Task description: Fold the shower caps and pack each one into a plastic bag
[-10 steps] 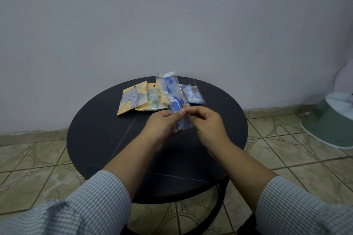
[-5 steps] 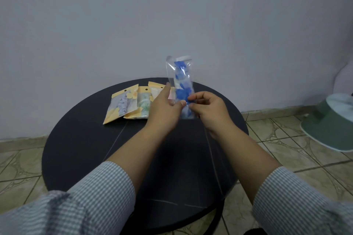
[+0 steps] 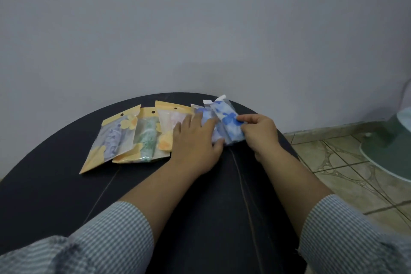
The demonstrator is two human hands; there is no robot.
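Item: round dark surface (image 3: 55,196), set against a pale wall (image 3: 200,18), carrying a row of packed bags along its far side. From the left: one yellow-topped bag with a lilac cap (image 3: 111,140), one yellow-topped bag with a green cap (image 3: 145,138) overlapping it, one yellow-topped bag with a pink cap (image 3: 170,118), partly under the left hand, then a clear bag with a blue-patterned cap (image 3: 205,115), also partly covered. Rightmost: clear plastic bag holding a blue-flowered shower cap (image 3: 226,118), lying on the surface at the end of the row, tilted, its white flap pointing toward the wall. Left hand (image 3: 195,140): palm down, fingers straight and spread, resting flat across the neighbouring bags with its fingertips touching the blue-flowered bag's left edge; it grasps nothing. Right hand (image 3: 259,132): fingers curled, pinching the right edge of the blue-flowered bag between thumb and fingers. Both forearms reach forward over the surface from checked sleeves (image 3: 115,233). To the right, tiled floor (image 3: 333,162) and a pale green object (image 3: 391,140) at the frame edge.
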